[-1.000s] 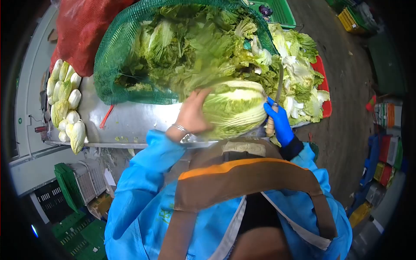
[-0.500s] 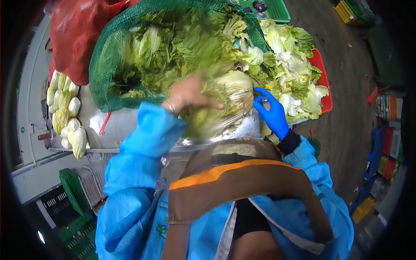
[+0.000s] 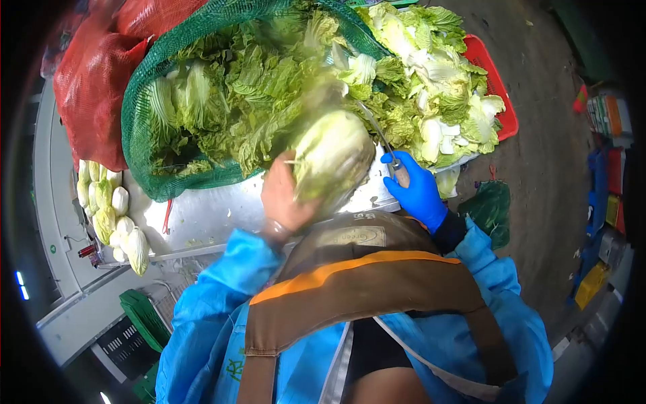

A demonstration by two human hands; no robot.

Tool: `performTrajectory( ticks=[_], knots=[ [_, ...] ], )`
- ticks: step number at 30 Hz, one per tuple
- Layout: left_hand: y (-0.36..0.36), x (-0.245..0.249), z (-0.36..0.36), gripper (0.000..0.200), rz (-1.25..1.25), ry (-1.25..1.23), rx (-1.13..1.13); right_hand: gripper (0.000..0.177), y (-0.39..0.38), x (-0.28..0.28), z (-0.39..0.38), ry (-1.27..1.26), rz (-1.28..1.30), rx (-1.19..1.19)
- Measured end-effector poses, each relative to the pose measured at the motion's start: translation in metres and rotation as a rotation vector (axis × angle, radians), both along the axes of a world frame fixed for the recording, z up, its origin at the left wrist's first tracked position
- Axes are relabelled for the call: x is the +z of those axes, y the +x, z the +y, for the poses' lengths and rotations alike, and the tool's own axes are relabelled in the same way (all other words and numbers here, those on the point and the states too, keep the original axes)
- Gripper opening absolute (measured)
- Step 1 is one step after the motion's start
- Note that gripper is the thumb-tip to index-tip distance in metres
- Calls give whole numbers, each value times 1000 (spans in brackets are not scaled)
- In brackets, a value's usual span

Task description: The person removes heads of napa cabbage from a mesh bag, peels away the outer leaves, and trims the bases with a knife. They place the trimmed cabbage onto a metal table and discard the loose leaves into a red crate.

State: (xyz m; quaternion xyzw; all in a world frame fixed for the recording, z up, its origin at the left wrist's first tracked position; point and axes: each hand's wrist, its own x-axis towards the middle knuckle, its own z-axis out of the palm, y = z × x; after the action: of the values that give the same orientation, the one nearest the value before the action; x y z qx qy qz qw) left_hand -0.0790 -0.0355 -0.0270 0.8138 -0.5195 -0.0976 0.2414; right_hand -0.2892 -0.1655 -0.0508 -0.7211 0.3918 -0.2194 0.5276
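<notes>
A large pale cabbage (image 3: 334, 151), slightly blurred, stands tilted over the metal table (image 3: 212, 209). My bare left hand (image 3: 286, 195) grips its left side, fingers partly hidden by leaves. To the right of the cabbage, my blue-gloved right hand (image 3: 416, 190) is closed round the wooden handle of a knife (image 3: 402, 176), whose thin curved blade points up and left, towards the leaves. Behind the cabbage lie loose green leaves (image 3: 259, 87) in a green mesh bag (image 3: 138, 135).
Trimmed cabbages (image 3: 138, 249) are grouped at the table's left end, below a red mesh sack (image 3: 97, 87). Pale leaves (image 3: 451, 101) heap up at the right beside a red crate (image 3: 494, 84). A green crate (image 3: 142, 316) stands below left.
My left hand has moved down and now grips the cabbage, which has turned and shifted left. The knife in my right hand has come into clear view. The whole view has shifted somewhat.
</notes>
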Motion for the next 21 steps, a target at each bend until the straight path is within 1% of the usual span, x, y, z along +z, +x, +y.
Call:
performTrajectory(
  ticks=[2, 3, 4, 6, 7, 8, 10, 11, 12, 14, 15, 16, 17, 18, 20, 21],
  knots=[
    [-14, -1, 7, 75, -123, 10, -30, 26, -3, -8, -5, -52, 134, 120],
    [-19, 2, 8, 81, -103, 8, -36, 23, -3, -11, -1, -129, 114, 96],
    [-24, 3, 10, 81, -104, 10, -35, 23, -6, -10, 2, -128, 113, 97],
    [-28, 4, 10, 71, -134, 28, -63, 18, -7, -6, 2, -72, 211, 142],
    [-28, -15, 14, 72, -215, -16, -61, 17, -6, -11, 1, -41, 242, 137],
    [-28, -16, 14, 72, -215, -22, -62, 17, -4, -10, -2, -47, 242, 135],
    [-29, -19, 17, 65, -243, -59, -57, 20, 1, -6, -5, -20, 95, 168],
    [-30, -18, 16, 56, -217, -87, -54, 22, 3, -2, -7, 0, 85, 187],
    [-31, -21, 17, 56, -209, -81, -50, 22, 5, 1, -8, 6, 93, 192],
    [-34, -27, 20, 46, -268, -97, -15, 19, 6, 5, -7, 57, 333, 268],
    [-36, -31, 20, 46, -253, -90, -12, 19, 8, -3, -8, 65, 347, 271],
    [-39, -33, 21, 43, -302, -84, -4, 19, 11, -16, -10, 39, 398, 267],
    [-42, -35, 21, 40, -353, -79, 9, 19, 14, -21, -14, 8, 447, 267],
    [-43, -36, 19, 40, -341, -79, 14, 19, 14, -22, -21, 8, 459, 271],
    [-47, -36, 21, 40, -358, -87, 58, 17, 10, -13, -31, 53, 372, 485],
    [-47, -40, 22, 40, -356, -141, 65, 24, 15, 3, -33, 148, 526, 481]
  ],
)
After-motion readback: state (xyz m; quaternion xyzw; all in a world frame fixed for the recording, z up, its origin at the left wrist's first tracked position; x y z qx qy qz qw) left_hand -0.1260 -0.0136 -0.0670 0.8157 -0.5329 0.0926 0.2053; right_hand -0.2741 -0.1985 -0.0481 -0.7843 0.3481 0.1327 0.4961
